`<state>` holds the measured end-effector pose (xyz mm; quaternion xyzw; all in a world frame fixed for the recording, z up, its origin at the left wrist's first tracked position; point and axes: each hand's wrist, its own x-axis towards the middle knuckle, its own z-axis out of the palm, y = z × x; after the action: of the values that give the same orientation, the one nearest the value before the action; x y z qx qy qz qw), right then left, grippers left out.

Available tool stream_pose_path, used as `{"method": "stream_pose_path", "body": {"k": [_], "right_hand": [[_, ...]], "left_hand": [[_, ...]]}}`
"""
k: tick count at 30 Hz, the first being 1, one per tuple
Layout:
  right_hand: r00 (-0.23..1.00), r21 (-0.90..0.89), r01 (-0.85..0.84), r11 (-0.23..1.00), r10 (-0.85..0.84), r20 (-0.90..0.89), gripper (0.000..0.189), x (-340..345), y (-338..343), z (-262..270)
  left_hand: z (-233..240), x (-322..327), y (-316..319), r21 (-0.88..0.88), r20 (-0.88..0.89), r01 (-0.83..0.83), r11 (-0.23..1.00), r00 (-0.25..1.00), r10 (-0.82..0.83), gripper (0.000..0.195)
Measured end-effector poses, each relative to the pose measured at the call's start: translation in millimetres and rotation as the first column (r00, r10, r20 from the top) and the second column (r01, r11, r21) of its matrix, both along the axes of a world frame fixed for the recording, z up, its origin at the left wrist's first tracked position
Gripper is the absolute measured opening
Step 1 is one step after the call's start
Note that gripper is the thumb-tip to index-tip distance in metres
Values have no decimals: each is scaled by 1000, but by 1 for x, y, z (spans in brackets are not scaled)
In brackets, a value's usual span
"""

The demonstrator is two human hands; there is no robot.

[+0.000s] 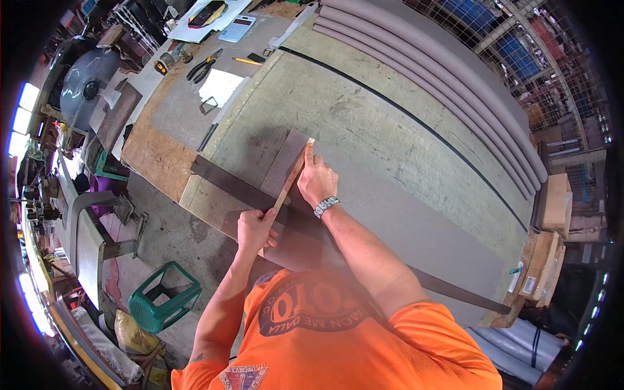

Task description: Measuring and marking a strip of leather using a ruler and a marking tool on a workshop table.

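A narrow wooden strip (287, 187) with a pale tip slants across a small brown sheet piece (285, 158) on the worktable. My left hand (255, 231) is closed around the strip's near part. My right hand (318, 180), with a bracelet at the wrist, rests its extended index finger on the strip just below the pale tip; the other fingers are curled. A long dark straight bar (234, 181) runs under my forearms, from the table's left edge towards the lower right. Beneath it lies a large greyish-brown sheet (414, 214).
Several rolled sheets (429, 92) line the table's far side. Pliers (204, 67), a pencil (246, 61), a calculator (237, 28) and white paper (220, 87) lie at the upper left. A green plastic stool (165, 297) stands on the floor at lower left. Cardboard boxes (556, 202) stand at right.
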<state>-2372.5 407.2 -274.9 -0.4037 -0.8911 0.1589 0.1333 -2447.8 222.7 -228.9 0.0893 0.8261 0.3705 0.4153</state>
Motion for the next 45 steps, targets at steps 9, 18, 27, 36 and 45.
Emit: {"method": "stream_pose_path", "body": {"k": [9,18,27,36,45], "right_hand": [[1000,-1,-7,1000,7,-8,66,1,0,-4],[1000,-12,-11,1000,11,-1,58,5,6,-4],[467,-896,-437,85,-830,-306,61,105,60,11],[738,-977,-210,32,-650,-180,19,128,5,32],[804,-936,-324,137,-481,-349,25,82,-6,41]], "left_hand": [[-3,1,-2,11,-19,-6,1000,1000,6,47],[-1,4,2,-19,-3,-18,1000,1000,18,47],[5,-1,-1,-42,32,-27,999,999,28,43],[1,-4,-4,-4,41,0,1000,999,1,40],[4,-3,-3,-26,48,4,1000,999,-3,39]]}}
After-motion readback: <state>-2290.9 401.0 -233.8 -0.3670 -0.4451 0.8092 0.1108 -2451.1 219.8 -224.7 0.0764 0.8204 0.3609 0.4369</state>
